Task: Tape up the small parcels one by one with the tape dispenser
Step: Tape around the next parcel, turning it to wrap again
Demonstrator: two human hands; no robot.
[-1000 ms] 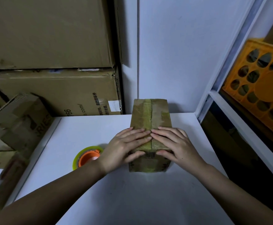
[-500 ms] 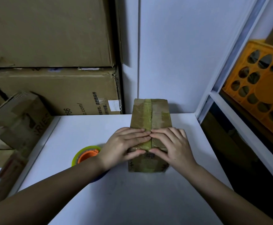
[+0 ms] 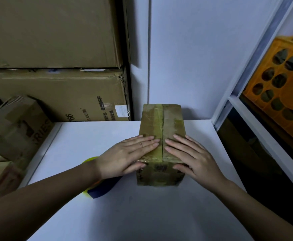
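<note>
A small brown cardboard parcel (image 3: 162, 124) stands on the white table (image 3: 142, 214), its top flaps meeting in a dark centre seam with glossy tape on the left flap. My left hand (image 3: 126, 156) lies flat on the near left part of the top, fingers straight, thumb against the parcel's near face. My right hand (image 3: 190, 155) lies flat on the near right part, thumb on the near face too. The tape dispenser (image 3: 97, 188), yellow-green with a dark blue part, sits on the table to the parcel's left, mostly hidden under my left wrist and forearm.
Large cardboard boxes (image 3: 58, 94) are stacked against the wall at back left. A smaller tilted box (image 3: 15, 126) leans off the table's left edge. An orange perforated crate (image 3: 279, 89) sits on white shelving (image 3: 257, 122) to the right.
Both hands have slid apart from the centre seam toward the parcel's sides, fingers flattening. My left wrist now covers more of the tape dispenser, hiding its orange core.
</note>
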